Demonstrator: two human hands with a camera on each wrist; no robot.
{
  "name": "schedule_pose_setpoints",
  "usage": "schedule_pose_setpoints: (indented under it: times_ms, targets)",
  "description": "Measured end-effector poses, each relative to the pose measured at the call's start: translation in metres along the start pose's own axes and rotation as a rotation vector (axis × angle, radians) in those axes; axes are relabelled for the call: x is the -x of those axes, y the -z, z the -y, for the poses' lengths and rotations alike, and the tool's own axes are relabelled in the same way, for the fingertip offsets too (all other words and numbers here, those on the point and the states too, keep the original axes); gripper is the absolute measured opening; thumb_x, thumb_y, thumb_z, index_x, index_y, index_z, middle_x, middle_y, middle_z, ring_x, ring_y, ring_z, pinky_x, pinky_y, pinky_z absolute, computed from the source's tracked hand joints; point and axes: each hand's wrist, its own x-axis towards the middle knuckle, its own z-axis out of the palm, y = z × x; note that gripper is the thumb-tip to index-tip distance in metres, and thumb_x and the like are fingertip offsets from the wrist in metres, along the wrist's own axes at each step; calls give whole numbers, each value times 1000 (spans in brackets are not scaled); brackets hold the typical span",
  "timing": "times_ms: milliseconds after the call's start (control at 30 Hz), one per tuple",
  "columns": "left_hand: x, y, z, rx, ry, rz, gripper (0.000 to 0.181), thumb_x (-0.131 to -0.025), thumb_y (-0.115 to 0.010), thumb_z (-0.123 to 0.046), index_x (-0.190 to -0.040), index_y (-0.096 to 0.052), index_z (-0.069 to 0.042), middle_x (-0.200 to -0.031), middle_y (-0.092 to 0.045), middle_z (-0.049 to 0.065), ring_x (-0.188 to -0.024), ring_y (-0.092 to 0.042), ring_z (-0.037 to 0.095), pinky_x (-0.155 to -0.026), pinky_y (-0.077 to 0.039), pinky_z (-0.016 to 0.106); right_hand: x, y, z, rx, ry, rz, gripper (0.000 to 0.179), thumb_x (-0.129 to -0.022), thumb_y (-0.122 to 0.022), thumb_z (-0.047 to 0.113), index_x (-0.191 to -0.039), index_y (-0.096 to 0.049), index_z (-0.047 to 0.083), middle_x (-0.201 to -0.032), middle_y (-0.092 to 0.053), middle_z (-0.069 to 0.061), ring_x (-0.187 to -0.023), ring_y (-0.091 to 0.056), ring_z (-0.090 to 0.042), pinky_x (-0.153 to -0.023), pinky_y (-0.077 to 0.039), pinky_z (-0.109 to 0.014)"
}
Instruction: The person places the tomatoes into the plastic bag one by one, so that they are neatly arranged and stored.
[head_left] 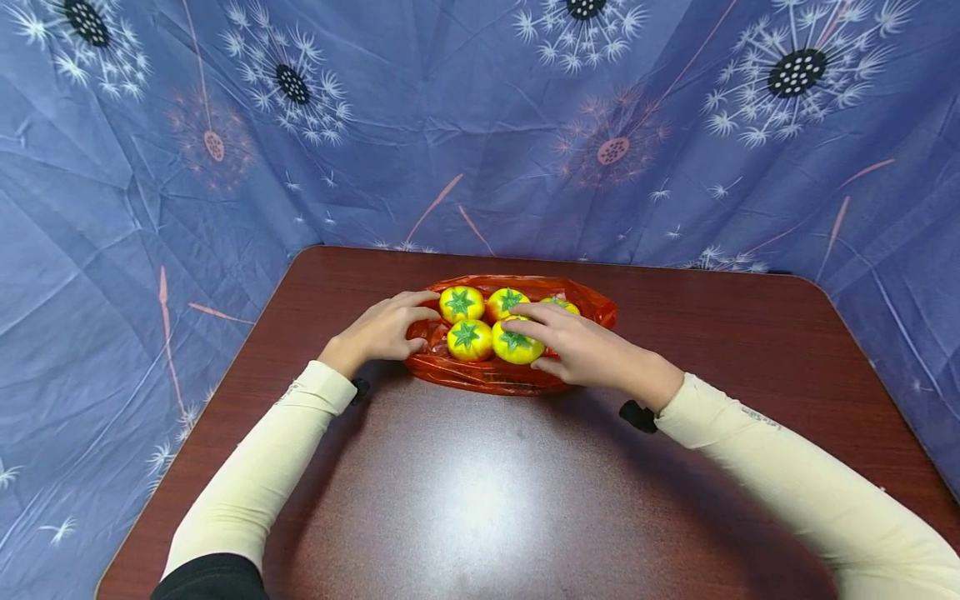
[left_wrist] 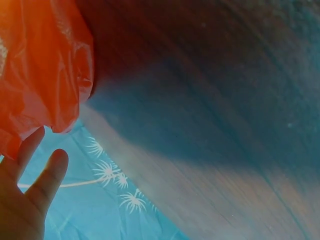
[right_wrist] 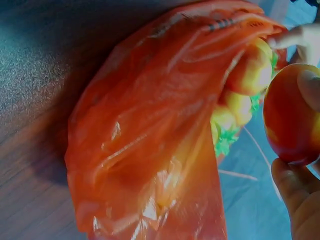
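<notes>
A red plastic bag (head_left: pixel 480 381) lies on the table with its mouth spread upward, and several yellow-red tomatoes (head_left: pixel 469 343) with green star-shaped tops sit inside. At the bag's right side my right hand (head_left: pixel 588 348) holds one tomato (head_left: pixel 517 346) between thumb and fingers. The right wrist view shows this held tomato (right_wrist: pixel 285 115) above the bag's rim, apart from the others. My left hand (head_left: pixel 386 331) is at the bag's left edge, its fingers spread. In the left wrist view a fingertip meets the bag (left_wrist: pixel 45 65); the rest of that contact is hidden.
The dark reddish-brown table (head_left: pixel 315 500) reaches toward the front, with a bright glare at its middle. A blue cloth (head_left: pixel 420 125) printed with dandelions hangs behind the table and along both sides. Dark wrist cameras (head_left: pixel 637 416) sit under both wrists.
</notes>
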Motion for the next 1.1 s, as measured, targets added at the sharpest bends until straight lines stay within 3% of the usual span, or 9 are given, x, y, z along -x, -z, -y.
schedule_pose_setpoints:
  times_ms: [433,767,1100]
  targets:
    - [0,2,-3,4,9,19,44,-84,-68,-22,-127,-67,-12,-155,-44,10,-143,-42,32,-115,-37,53,-2,-11,-5,-4,-94,38,65,-83,-80,15,-142,-53,12,-148,-50,-12,-138,-48,-31,-108,-46,-49]
    - [-1,0,-1,1,2,9,43,-84,-68,-21,-126,-68,-11,-154,-45,10,-142,-42,32,-115,-38,53,-2,-26,-15,48,-176,-4,64,-81,-81,20,-140,-57,16,-145,-55,-7,-121,-51,-29,-99,-49,-47]
    - [0,1,-2,-23,22,19,44,-83,-70,-22,-126,-67,-14,-156,-43,9,-143,-41,32,-114,-38,56,-5,-35,-20,112,-189,-10,63,-81,-81,24,-139,-58,16,-141,-59,-6,-116,-53,-29,-94,-51,-46]
